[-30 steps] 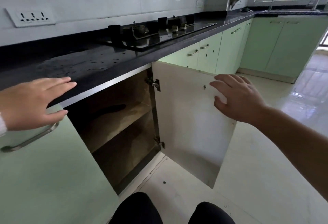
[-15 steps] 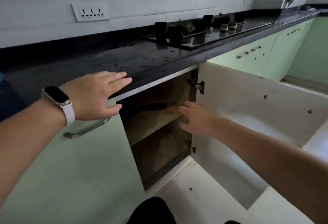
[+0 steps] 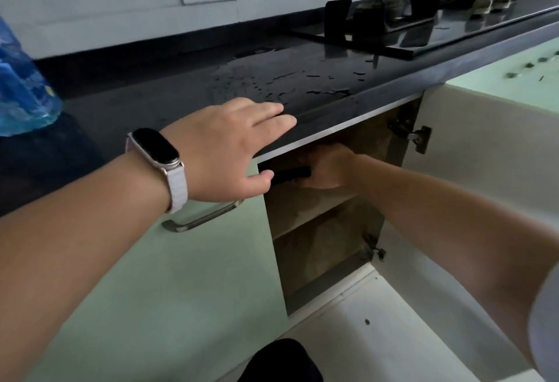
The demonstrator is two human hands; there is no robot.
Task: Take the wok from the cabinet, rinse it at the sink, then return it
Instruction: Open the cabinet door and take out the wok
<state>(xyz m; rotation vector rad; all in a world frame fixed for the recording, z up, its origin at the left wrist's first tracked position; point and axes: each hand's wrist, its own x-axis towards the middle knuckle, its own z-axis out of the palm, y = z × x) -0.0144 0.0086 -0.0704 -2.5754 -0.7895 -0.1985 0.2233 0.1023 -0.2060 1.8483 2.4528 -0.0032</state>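
A person reaches into an open cabinet [image 3: 320,230] under a wet black counter [image 3: 211,85], the right hand [image 3: 328,167] curled around the dark handle [image 3: 292,173] of a wok on the upper shelf [image 3: 305,209]; the fingers look wrapped on the handle, though shadow hides how firmly. The pan's bowl sits out of sight behind the closed green door [image 3: 169,276], so its position cannot be told. The left hand [image 3: 230,149] lies flat and spread on the counter edge, gripping nothing. Judging from this, the risks lie in the pull: the unseen bowl may catch on the door frame or knock the counter's underside as it comes out, and a one-handed hold at the far end of the handle could let the pan tip. The swung-open door [image 3: 484,200] stands close beside the reaching forearm, and water pooled near the stove [image 3: 423,19] could make the bracing palm slip
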